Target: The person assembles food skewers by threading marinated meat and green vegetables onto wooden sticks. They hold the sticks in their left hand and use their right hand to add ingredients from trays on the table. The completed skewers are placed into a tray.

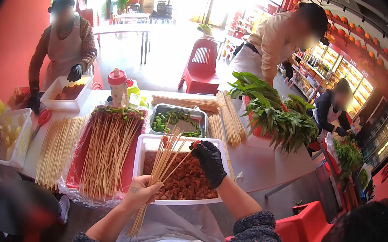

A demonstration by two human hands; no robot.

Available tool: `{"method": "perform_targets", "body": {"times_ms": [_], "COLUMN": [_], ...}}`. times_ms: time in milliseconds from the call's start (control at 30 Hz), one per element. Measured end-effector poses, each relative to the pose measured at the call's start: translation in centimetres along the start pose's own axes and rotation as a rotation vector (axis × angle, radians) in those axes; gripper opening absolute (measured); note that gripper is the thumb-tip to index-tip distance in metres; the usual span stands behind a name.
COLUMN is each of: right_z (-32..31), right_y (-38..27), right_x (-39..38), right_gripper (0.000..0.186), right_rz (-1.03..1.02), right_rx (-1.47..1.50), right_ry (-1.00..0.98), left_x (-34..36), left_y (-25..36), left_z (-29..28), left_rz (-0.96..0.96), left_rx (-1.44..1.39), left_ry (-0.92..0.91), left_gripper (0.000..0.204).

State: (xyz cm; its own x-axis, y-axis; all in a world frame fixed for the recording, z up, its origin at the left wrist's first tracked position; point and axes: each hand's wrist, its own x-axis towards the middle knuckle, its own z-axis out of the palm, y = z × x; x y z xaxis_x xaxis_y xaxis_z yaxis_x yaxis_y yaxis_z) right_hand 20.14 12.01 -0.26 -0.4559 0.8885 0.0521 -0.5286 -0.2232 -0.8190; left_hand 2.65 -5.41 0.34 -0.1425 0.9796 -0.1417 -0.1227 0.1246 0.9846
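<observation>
My bare left hand [144, 190] is closed round a loose bunch of thin wooden skewers [137, 222], which lean up over the tub; a few carry small pieces near their tips. My right hand [209, 163], in a black glove, pinches a small reddish piece of meat [195, 144] beside the skewer tips. Below both hands stands a white tub [184, 203] of dark red diced meat [182, 182]. Just behind it, a metal tray [206, 122] holds cut green peppers [175, 117]. Left of the tub, filled skewers [111, 154] lie in a plastic-lined red tray [74, 167].
Bare skewers [59, 148] lie at the left, more [230, 120] behind the tub. Leafy greens [277, 106] fill a red crate at the right. Red-handled scissors [43, 118] and a pink-lidded cup [118, 83] stand nearby. Co-workers [65, 34] [275, 39] work around the table.
</observation>
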Motion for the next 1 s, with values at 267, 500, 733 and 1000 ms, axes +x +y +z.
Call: {"method": "perform_targets", "body": {"times_ms": [267,500,733,1000], "right_z": [-1.9,-2.4,-2.6,-3.7], "right_y": [1.5,1.1,1.5,2.9], "right_x": [0.9,1.3,1.2,1.7], "right_gripper": [0.013,0.014,0.012,0.028], "right_rz": [0.171,0.091,0.125,-0.220], "right_rx": [0.215,0.109,0.114,-0.303], "right_ry": [-0.031,-0.119,-0.155,-0.272], "left_x": [0.0,0.0,0.1,0.0], "left_y": [0.4,0.0,-0.2,0.2], "left_z": [0.3,0.1,0.1,0.3], "left_rz": [-0.018,0.010,0.017,0.001], "left_rx": [0.009,-0.003,-0.006,0.016], "left_ry": [-0.025,-0.036,-0.040,-0.028], "left_gripper": [0.016,0.015,0.016,0.015]}}
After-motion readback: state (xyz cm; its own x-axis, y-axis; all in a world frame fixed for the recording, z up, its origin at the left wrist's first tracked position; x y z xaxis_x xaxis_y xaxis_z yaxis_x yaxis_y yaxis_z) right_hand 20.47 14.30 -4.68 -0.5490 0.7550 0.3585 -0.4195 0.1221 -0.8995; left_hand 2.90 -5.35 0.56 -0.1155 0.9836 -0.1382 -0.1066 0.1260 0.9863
